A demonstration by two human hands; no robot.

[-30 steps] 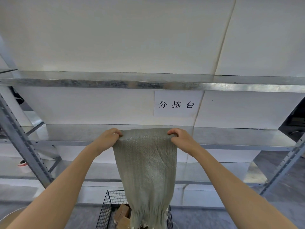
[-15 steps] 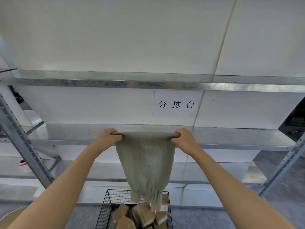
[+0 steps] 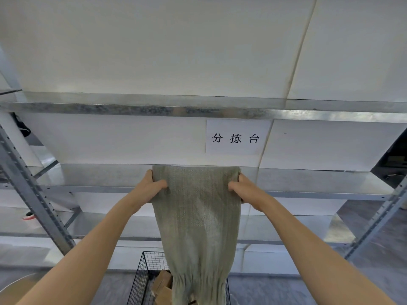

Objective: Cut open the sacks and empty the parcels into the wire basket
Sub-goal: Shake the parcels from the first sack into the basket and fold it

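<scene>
Bare arms and bare hands, seen from the wearer's own head.
The left arm [image 3: 88, 249] and the right arm [image 3: 312, 249] are uncovered along all the length that shows, from the lower edge of the view up to the wrists, slim and smooth. The left hand [image 3: 152, 188] and the right hand [image 3: 244, 190] are bare too; each shows its thumb, and the other fingers are mostly hidden.
</scene>
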